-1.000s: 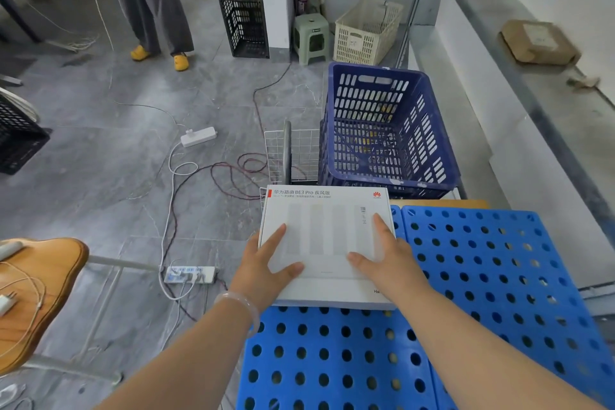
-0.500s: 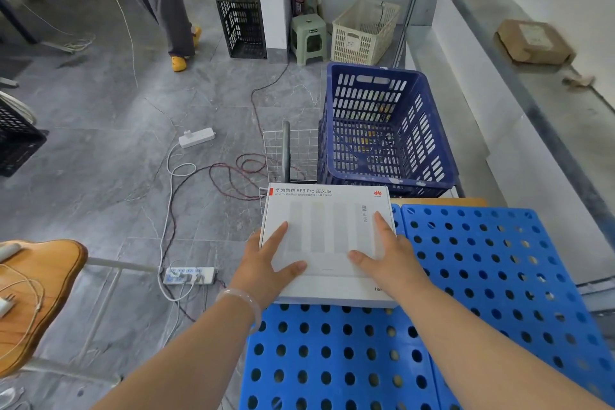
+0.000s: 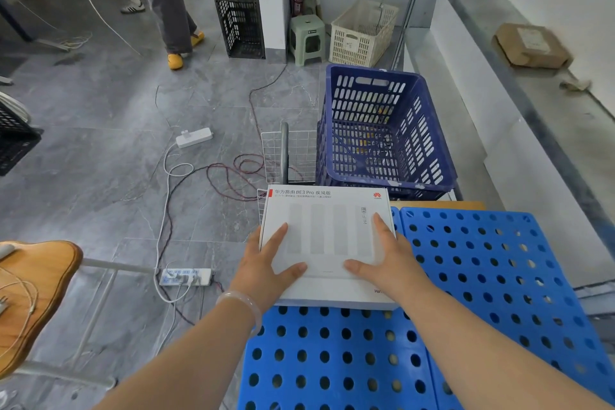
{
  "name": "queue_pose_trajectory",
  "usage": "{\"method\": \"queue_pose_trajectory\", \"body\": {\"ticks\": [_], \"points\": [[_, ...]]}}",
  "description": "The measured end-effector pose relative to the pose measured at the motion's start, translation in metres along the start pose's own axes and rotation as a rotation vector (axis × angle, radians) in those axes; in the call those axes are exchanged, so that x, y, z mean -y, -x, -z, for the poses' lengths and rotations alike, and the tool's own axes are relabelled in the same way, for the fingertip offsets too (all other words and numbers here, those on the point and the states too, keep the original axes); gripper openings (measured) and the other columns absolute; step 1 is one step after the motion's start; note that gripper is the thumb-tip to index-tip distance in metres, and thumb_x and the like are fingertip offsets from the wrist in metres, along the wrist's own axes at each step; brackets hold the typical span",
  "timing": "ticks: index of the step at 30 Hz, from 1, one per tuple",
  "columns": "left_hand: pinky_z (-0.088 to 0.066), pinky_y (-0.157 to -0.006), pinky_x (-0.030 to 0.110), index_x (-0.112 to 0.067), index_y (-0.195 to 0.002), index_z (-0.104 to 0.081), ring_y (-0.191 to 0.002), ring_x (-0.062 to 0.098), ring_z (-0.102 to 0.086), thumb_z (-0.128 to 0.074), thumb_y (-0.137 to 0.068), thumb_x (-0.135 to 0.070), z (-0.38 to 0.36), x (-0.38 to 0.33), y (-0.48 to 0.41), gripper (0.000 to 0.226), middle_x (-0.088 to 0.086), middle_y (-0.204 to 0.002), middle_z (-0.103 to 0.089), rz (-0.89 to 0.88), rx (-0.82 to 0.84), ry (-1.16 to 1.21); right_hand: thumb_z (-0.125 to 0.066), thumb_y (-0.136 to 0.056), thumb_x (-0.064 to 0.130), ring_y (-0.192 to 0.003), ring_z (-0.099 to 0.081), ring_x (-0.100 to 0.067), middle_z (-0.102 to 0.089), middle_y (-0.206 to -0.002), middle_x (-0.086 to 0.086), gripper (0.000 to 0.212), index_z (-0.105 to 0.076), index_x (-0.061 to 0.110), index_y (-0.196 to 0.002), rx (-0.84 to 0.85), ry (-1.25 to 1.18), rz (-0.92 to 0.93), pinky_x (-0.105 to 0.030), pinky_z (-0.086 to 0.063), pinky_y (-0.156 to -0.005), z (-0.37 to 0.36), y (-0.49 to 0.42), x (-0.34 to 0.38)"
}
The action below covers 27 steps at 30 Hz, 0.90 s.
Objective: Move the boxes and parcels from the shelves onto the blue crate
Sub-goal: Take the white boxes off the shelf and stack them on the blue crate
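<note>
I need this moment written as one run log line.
left hand: on white box | right hand: on white box | white box: on blue crate, far-left corner

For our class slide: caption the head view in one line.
Left hand and right hand rest on a white box lying on the blue crate.
</note>
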<state>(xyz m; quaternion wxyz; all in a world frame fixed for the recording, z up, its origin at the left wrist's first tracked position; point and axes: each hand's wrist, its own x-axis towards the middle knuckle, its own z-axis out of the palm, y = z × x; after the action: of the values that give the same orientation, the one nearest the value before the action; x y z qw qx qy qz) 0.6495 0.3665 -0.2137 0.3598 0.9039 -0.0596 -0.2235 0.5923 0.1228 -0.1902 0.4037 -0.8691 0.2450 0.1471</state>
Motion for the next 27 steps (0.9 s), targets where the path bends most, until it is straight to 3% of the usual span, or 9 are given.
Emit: {"method": "queue_pose_trajectory", "body": {"ticks": [5,12,20,27], "points": [[-0.031,-0.116,0.046,-0.059,-0.145,-0.014,-0.146,0.024,-0.019,-0.062,-0.08,-0.064,0.001,0.0,0.0,0.081,-0.013,-0.16,0.001,0.006,0.011,-0.016,-0.077,-0.071,0.06,-0.145,-0.019,-0.02,-0.005,-0.161,0.002,0.112,0.001,0.05,-0.151,-0.003,0.006,0.004,-0.038,-0.027,-0.113,0.001,0.001,0.0],[-0.018,-0.121,0.046,-0.047,-0.152,-0.001,-0.15,0.025,-0.002,-0.058,-0.08,-0.069,0.018,-0.022,0.007,0.094,-0.01,-0.162,0.016,-0.012,-0.01,-0.206,-0.074,-0.071,0.065,-0.15,-0.001,-0.018,0.006,-0.163,0.002,0.115,0.006,0.047,-0.152,-0.032,0.103,-0.003,-0.041,-0.021,-0.116,0.015,0.021,0.002],[-0.007,-0.122,0.046,-0.045,-0.152,0.005,-0.151,0.022,0.004,-0.047,-0.085,-0.072,0.024,-0.094,0.031,0.089,-0.005,-0.163,0.015,-0.36,-0.004,-0.542,-0.06,-0.072,0.078,-0.151,0.001,-0.02,0.009,-0.164,0.005,0.112,0.01,0.044,-0.153,-0.234,0.378,0.047,-0.043,-0.015,-0.12,0.054,0.093,0.001],[-0.004,-0.122,0.048,-0.044,-0.151,0.011,-0.151,0.021,0.007,-0.04,-0.088,-0.073,-0.038,-0.163,0.076,0.086,-0.004,-0.162,0.016,-0.754,0.146,-0.735,-0.045,-0.07,0.089,-0.15,0.01,-0.023,0.014,-0.163,0.001,0.112,0.015,0.042,-0.152,-0.466,0.447,-0.184,-0.047,-0.005,-0.122,0.065,0.199,-0.061]]}}
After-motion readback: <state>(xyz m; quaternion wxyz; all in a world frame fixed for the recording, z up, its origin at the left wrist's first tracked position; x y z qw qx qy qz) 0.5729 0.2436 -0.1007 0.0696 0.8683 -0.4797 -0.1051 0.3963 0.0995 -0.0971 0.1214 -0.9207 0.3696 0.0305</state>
